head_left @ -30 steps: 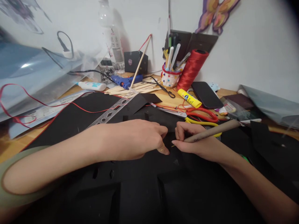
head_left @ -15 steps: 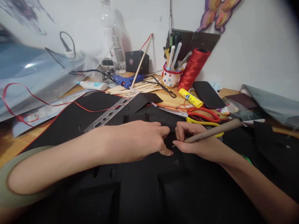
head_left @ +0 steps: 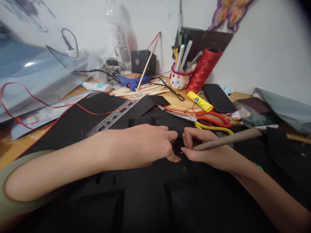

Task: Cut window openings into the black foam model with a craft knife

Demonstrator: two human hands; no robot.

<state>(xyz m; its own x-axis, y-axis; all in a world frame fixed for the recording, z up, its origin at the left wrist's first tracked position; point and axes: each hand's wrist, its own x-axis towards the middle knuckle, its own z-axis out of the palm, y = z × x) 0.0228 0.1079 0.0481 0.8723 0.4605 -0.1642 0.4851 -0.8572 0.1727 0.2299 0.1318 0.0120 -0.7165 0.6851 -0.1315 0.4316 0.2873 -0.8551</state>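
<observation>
My left hand (head_left: 148,147) lies palm down on black card (head_left: 145,194), a ring on one finger. Its thumb and forefinger are spread apart and press on the card; the other fingers are partly hidden. Close by on the right, my right hand (head_left: 204,145) grips a pen-shaped craft knife (head_left: 225,139) with a thick grey-brown handle. Its thin tip points down at the card between my two hands. Small diamond-shaped and triangular marks or cut-outs show in the card nearer to me. A clear stencil ruler (head_left: 109,121) lies behind my left forearm.
Scissors (head_left: 213,119) with red and yellow handles lie behind my right hand. Farther back are a glue stick (head_left: 199,101), a phone (head_left: 218,97), a red thread spool (head_left: 204,70), a pen cup (head_left: 180,79), a blue glue gun (head_left: 132,82) and wooden sticks (head_left: 150,89). Red ribbon (head_left: 60,106) trails left.
The camera view has shifted slightly. The craft knife's handle leans a little lower to the right, its tip still between my hands. My left hand stays in place.
</observation>
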